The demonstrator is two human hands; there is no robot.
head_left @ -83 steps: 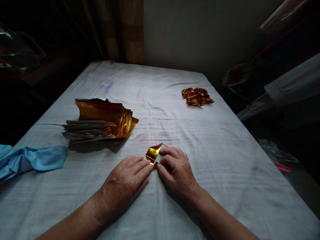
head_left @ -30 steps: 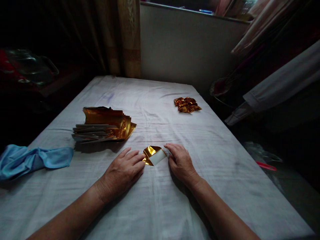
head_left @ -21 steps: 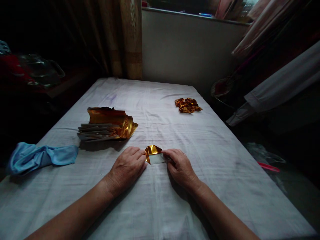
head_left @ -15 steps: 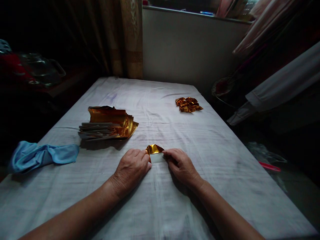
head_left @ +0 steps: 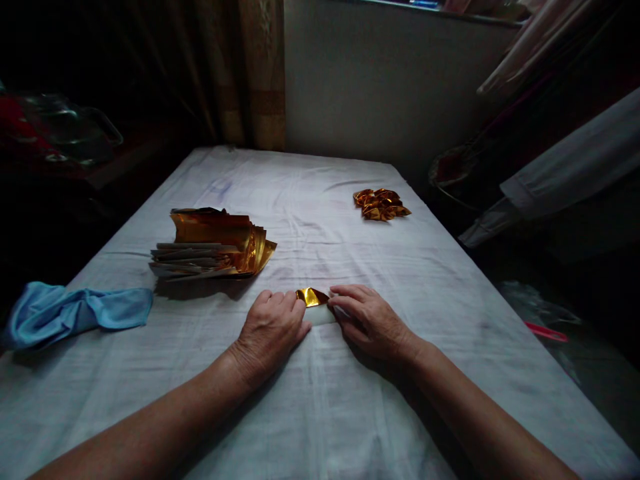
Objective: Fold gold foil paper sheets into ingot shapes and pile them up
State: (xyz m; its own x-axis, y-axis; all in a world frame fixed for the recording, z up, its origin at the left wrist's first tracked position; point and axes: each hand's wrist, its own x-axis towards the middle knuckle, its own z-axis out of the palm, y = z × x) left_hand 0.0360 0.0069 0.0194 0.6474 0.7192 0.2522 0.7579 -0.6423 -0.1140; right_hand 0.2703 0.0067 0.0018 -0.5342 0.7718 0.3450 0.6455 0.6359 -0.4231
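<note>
My left hand (head_left: 277,330) curls over one end of the folded gold foil paper (head_left: 311,298); my right hand (head_left: 370,321), fingers bent, meets the other. Whether either pinches, I can't tell. I'd crease evenly, flat against the white cloth (head_left: 320,413).

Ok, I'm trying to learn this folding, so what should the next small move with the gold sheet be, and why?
Perhaps fold up the near, pale part of the gold sheet: it lies exposed, while the left hand covers the sheet's left end and the right hand is at its right corner.
</note>
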